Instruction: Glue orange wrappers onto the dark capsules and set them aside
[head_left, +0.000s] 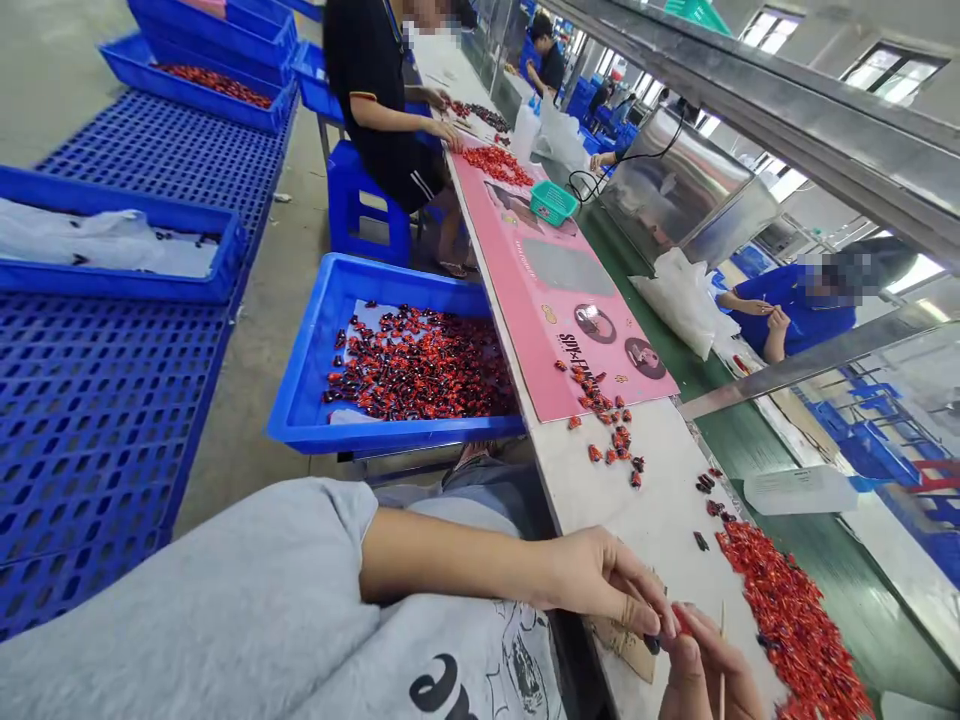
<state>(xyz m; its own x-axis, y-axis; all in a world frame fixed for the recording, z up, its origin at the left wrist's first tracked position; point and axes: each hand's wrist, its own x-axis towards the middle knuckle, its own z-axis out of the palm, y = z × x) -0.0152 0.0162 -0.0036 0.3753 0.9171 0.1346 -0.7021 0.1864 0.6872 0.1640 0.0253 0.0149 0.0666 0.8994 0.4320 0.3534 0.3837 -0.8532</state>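
My left hand (611,585) reaches over the table's near edge, its thumb and fingers pinched on a small dark piece (652,644). Meeting it from below, my right hand (709,670) has its fingertips closed on a small red piece (681,618). A thin wooden stick (722,655) also sits between the fingers of that hand. Whether the red and dark pieces are joined, I cannot tell. Under my hands lies a brown cardboard scrap (626,645). Beside my right hand spreads a heap of small glossy red pieces (791,610), and a few loose black pieces (705,483) lie near it.
Several red-and-black pieces (619,440) lie by a pink mat (517,330). A blue tray (300,400) full of similar pieces stands left of the table. Behind the table edge runs a green conveyor belt (787,530) with a clear bottle (799,490). A co-worker (382,110) sits farther along.
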